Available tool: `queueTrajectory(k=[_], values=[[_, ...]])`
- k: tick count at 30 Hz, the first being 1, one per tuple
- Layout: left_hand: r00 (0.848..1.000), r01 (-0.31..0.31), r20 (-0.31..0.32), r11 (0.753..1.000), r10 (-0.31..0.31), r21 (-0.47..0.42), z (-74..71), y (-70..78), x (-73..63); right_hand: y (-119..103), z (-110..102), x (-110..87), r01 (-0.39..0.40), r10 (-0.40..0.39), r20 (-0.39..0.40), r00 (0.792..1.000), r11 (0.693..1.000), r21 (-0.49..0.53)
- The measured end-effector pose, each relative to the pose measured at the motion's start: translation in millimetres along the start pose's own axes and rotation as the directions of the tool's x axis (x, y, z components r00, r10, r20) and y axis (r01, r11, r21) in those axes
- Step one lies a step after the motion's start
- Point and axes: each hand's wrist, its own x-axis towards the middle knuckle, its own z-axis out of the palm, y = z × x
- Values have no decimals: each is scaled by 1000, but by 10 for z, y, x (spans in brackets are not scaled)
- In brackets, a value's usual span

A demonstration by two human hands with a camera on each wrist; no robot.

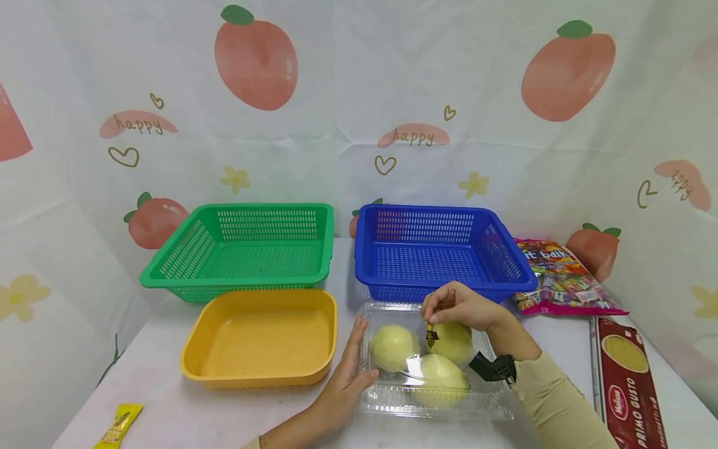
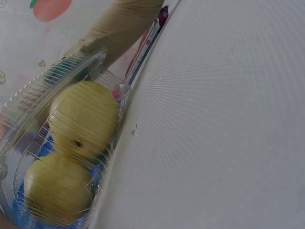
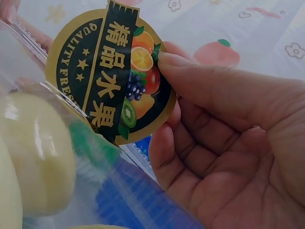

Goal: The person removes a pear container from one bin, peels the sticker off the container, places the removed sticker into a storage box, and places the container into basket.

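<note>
A clear plastic clamshell box [image 1: 387, 408] holds three pale yellow-green round fruits, among them a fruit [image 1: 394, 348] at its left. Fingers straight, my left hand [image 1: 342, 380] rests along the box's left side, its thumb near the front corner. Above the box, my right hand [image 1: 462, 305] pinches a round black-and-gold sticker [image 3: 102, 71] by its edge between thumb and fingers. The sticker carries fruit pictures and gold lettering, and overlaps the box lid in the right wrist view. Through the clear wall, two fruits [image 2: 83, 119] show in the left wrist view.
Behind the box stands a blue basket [image 1: 361, 249], with a green basket [image 1: 151, 277] to its left. A yellow tub [image 1: 260, 337] sits left of the box. At right lie a candy bag [image 1: 566, 280] and a red spaghetti pack [image 1: 631, 386]; a small yellow packet [image 1: 120, 424] lies front left.
</note>
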Motion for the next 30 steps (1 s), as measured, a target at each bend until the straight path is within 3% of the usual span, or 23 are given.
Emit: queueTrajectory(k=[5, 14, 21, 24, 30], values=[[1000, -18, -1, 1000, 18, 3, 0, -11, -1, 5, -10, 0, 44, -45, 31, 998, 999, 20], [1000, -5, -11, 1000, 5, 2, 5, -8, 7, -1, -8, -3, 1, -1, 5, 1000, 1000, 19], [1000, -15, -9, 1000, 15, -1, 1, -5, 9, 14, -27, -8, 32, -32, 25, 999, 999, 14], [1000, -21, -8, 1000, 21, 1, 0, -3, 8, 4, -19, -9, 3, -3, 6, 1000, 1000, 18], [1000, 3, -7, 1000, -3, 13, 1, 2, 2, -9, -10, -18, 12, -12, 13, 1000, 1000, 20]])
